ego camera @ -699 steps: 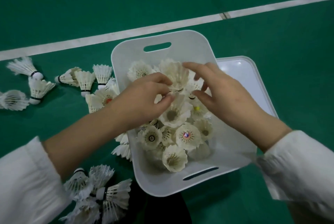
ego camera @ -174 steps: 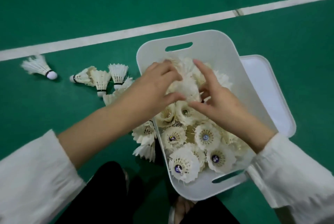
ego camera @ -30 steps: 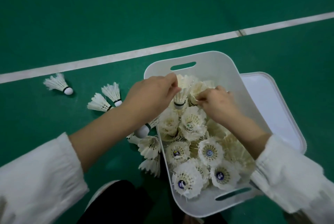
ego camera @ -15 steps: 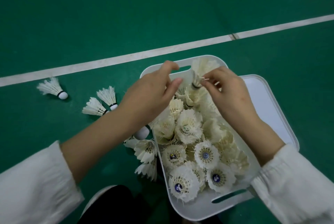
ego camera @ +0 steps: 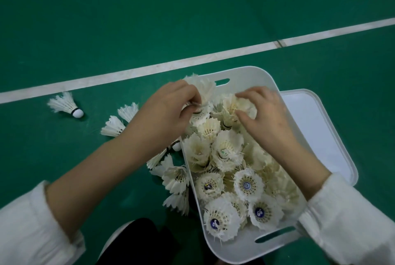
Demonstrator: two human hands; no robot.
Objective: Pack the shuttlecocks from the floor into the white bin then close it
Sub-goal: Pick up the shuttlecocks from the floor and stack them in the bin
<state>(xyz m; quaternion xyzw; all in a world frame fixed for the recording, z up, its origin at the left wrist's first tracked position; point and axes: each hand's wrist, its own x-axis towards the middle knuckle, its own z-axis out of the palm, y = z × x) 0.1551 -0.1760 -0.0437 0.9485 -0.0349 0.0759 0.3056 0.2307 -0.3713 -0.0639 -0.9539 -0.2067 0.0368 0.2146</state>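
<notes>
- Shuttlecocks (ego camera: 224, 153) fill the white bin (ego camera: 252, 74) on a green court floor (ego camera: 149, 18), most of them standing cork-down with their feather skirts facing up.
- The bin sits open, a handle slot visible in its far wall and another in its near wall.
- The person's left hand (ego camera: 168, 110) reaches over the bin's far left corner, fingers curled round one shuttlecock (ego camera: 203, 87) whose feathers fan out above the rim.
- The right hand (ego camera: 265, 115) is at the far end of the bin, fingers and thumb bent onto the feather skirt of another shuttlecock (ego camera: 237, 106) on top of the pile.
- The two hands are near each other but apart, with packed feathers between them.
- A white lid (ego camera: 316, 128) lies flat on the floor against the bin's right side, partly hidden by the bin wall.
- More shuttlecocks lie unpacked on the floor: a cluster (ego camera: 175, 177) just beside the bin's left wall, a pair (ego camera: 119, 121) partly hidden behind the left forearm, and a lone one (ego camera: 64, 107) well apart to the left, lying on its side with its cork toward the right.
- A white court line (ego camera: 128, 73) runs slantwise across the floor beyond the bin.
- White sleeves (ego camera: 32, 228) cover both forearms up to the wrists' near side, and a dark-clothed knee (ego camera: 136, 241) shows at the bottom edge.
</notes>
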